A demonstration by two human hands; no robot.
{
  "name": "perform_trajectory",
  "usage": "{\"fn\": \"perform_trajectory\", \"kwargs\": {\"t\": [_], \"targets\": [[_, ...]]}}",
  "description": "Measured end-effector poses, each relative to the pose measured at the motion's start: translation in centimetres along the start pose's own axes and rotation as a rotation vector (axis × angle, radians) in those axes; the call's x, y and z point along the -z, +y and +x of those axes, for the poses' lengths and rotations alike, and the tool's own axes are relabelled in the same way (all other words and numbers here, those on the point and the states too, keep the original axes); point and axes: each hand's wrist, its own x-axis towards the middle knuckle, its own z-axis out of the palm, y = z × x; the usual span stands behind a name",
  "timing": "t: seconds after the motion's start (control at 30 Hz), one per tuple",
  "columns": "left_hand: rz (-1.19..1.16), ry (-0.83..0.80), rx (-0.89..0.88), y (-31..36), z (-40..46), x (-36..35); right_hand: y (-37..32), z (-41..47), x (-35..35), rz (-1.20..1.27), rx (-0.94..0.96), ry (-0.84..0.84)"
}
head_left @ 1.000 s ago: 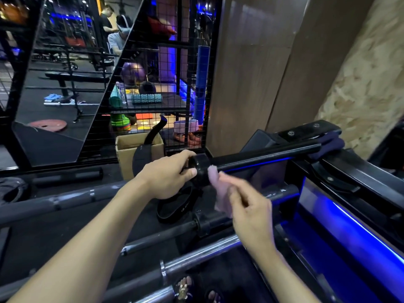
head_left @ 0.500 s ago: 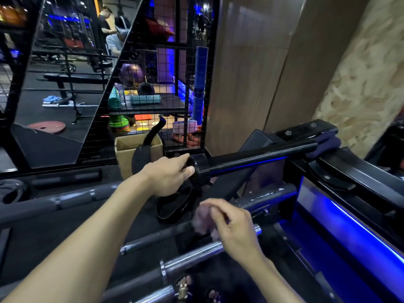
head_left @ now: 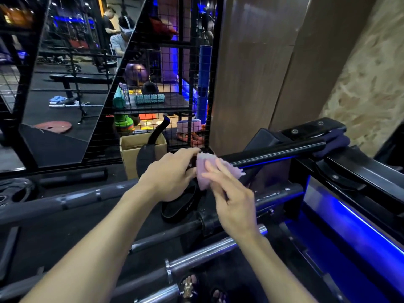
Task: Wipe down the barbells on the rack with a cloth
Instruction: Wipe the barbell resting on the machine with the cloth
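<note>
A black barbell sleeve [head_left: 273, 153] runs from the middle of the view up to the rack's top cradle [head_left: 314, 127] at the right. My left hand [head_left: 168, 174] grips the bar just left of the sleeve's collar, which is hidden. My right hand [head_left: 231, 200] presses a pale pink cloth [head_left: 206, 169] against the collar end with straight fingers. Below lie a grey barbell [head_left: 65, 202], a dark barbell [head_left: 170, 231] and a chrome barbell [head_left: 203, 254].
A black lifting belt [head_left: 181, 206] sits under my hands. A cardboard box [head_left: 131, 149] stands before a wire-mesh cage [head_left: 161, 62]. The rack frame with a blue light strip [head_left: 369, 226] fills the right. A mirror [head_left: 65, 62] at the left reflects gym benches and people.
My right hand has lifted the cloth from beside the lower bars back up to the top bar's collar. My left hand has stayed on the bar.
</note>
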Motion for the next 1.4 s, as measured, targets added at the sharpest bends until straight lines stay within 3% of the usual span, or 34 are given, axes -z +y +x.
{"fn": "perform_trajectory", "kwargs": {"t": [0.1,0.17,0.23,0.3,0.37,0.43,0.57,0.8,0.93,1.03,1.23,1.4], "targets": [[-0.033,-0.013,0.035,0.4,0.1,0.2,1.2,-3.1,0.8,-0.117,0.046,-0.058],[-0.048,-0.056,0.065,0.0,0.6,0.4,1.9,-4.3,1.6,-0.125,-0.070,-0.095],[-0.012,-0.099,0.089,-0.2,0.8,0.5,1.5,-3.7,2.6,-0.044,-0.309,0.021],[-0.040,-0.053,0.056,-0.2,0.5,0.2,0.4,-1.3,3.5,0.018,-0.406,0.202],[-0.102,0.045,-0.015,0.0,0.0,0.0,-1.6,1.9,4.3,0.037,-0.371,0.339],[-0.068,0.103,-0.047,0.0,-0.4,-0.3,-3.1,4.4,4.0,0.044,-0.321,0.354],[-0.006,0.086,-0.057,-0.4,-0.4,0.1,-3.2,4.7,0.6,-0.050,-0.207,0.061],[-0.114,0.115,-0.044,-0.3,-0.1,0.1,-1.9,0.3,1.0,-0.081,-0.172,0.093],[-0.067,0.107,-0.043,-0.5,0.2,0.0,-1.9,5.6,1.0,-0.216,-0.215,-0.104],[-0.036,0.053,-0.002,-0.2,0.3,0.2,-1.5,8.3,0.8,-0.223,-0.125,-0.258],[-0.055,-0.089,0.082,0.4,0.6,1.0,0.2,0.1,0.3,-0.111,0.076,-0.046],[-0.116,-0.165,0.108,0.5,1.1,1.2,2.5,-2.8,1.1,-0.242,0.210,-0.119]]}}
